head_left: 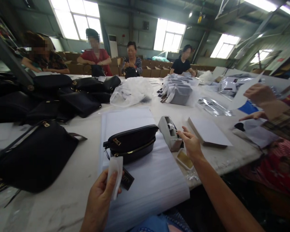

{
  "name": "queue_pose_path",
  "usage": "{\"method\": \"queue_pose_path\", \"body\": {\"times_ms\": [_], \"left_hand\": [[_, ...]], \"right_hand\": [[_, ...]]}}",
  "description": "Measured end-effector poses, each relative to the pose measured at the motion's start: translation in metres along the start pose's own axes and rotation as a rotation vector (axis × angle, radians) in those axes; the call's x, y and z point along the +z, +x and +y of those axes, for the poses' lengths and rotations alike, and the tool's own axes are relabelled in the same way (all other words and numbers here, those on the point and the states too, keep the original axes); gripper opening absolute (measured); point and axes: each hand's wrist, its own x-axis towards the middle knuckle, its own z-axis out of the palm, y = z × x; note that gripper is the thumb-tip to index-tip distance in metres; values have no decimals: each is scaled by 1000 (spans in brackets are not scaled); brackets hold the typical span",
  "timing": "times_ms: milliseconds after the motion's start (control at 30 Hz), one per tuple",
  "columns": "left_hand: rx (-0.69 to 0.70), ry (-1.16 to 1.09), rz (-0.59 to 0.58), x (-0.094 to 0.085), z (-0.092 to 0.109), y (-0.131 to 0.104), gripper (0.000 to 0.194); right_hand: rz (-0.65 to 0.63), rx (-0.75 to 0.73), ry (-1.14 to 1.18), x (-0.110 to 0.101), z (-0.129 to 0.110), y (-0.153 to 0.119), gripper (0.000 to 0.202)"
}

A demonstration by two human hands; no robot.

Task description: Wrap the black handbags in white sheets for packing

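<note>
A small black zippered bag point(132, 141) lies on white sheets point(159, 180) in front of me. My left hand point(105, 187) pinches a folded piece of white tissue point(115, 174) at the bag's near left corner. Beside that tissue a black tag point(127, 179) with pale lettering rests on the sheets. To the right of the bag stands a grey tape dispenser point(168, 132). My right hand point(189, 141) is at its right side, fingers closed together near the tape end; whatever they may hold is too small to make out.
Black bags point(62, 103) are heaped at the left, a larger one point(38, 154) nearest. A yellow sponge dish point(184, 159) and a paper stack point(209, 132) are at right. Wrapped bags point(181, 90) lie beyond. A neighbour's hands point(261, 96) handle paper; several people sit opposite.
</note>
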Motion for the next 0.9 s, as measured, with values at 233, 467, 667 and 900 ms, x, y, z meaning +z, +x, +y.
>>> {"method": "queue_pose_path", "body": {"times_ms": [233,467,667,900], "left_hand": [[-4,-18,0,1,3,5,49],[-22,-28,0,0,3,5,48],[0,-28,-6,1,3,5,47],[16,-31,-18,-1,-2,5,48]], "right_hand": [[-18,227,224,-27,-23,-41,39],[-201,464,200,-43,13,-51,49],[-176,1,-512,-51,23,-38,42],[-169,-168,-731,-50,18,-33,43]]}}
